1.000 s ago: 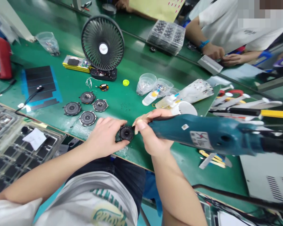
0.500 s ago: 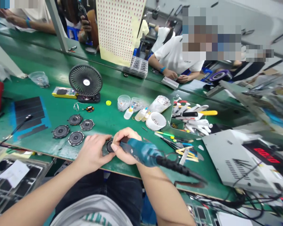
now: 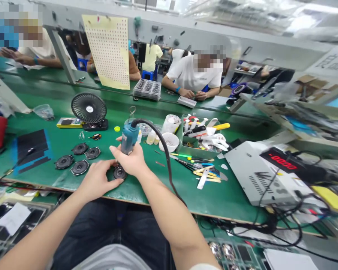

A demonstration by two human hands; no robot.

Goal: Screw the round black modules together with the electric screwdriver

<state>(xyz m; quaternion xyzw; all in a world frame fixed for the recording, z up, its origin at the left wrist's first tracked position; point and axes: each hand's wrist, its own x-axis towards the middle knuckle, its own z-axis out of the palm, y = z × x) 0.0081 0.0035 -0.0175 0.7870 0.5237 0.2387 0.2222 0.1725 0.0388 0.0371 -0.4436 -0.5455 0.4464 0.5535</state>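
Standing closer to upright, teal power tool (image 3: 129,137); earlier slanted rightward.

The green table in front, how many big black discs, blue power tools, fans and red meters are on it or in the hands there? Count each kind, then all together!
Big black discs: 5, counting the one at the left hand
Blue power tool: 1, in the right hand
Fan: 1
Red meter: 1
Total: 8

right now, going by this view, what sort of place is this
Probably an electronics workshop: the right hand holds a corded teal tool, round black parts lie on the green bench, and a red digital readout glows at the right.
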